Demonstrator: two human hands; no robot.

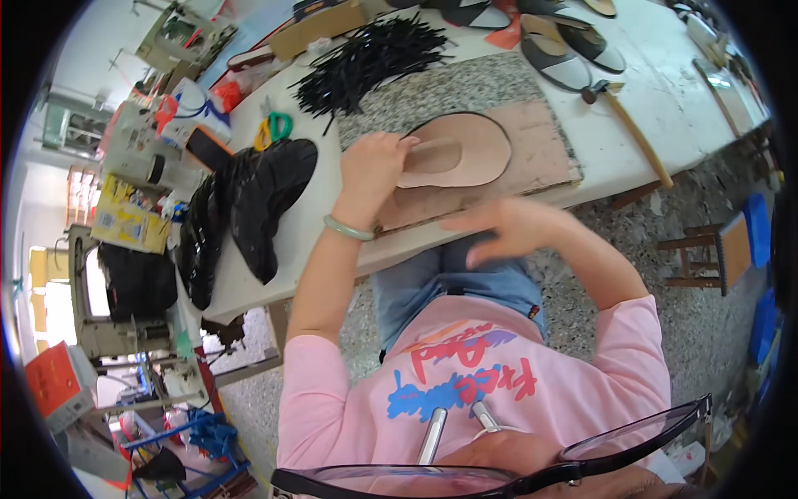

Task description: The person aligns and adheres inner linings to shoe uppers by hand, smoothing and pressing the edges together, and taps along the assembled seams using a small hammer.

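Observation:
My left hand point(371, 166) is closed on the narrow end of a beige shoe piece point(490, 150). The piece has a rounded toe at its right, a dark rim and an oval hollow in the middle. Under it is a worn, pinkish-brown board point(540, 150) lying on a speckled stone slab point(391, 104). Nearer my body, my right hand point(515, 226) hovers by the table's front edge. Motion blurs that hand, but its thumb and fingers stand apart and it holds nothing. What the left fingertips do beneath the shoe piece is hidden.
A heap of black strips point(366, 62) lies behind the slab. Black boots point(266, 191) and green-and-orange-handled scissors point(273, 129) are on the left. To the right, a hammer point(636, 137) rests near the table edge, with part-made shoes point(557, 54) behind. A wooden stool point(706, 249) stands beyond.

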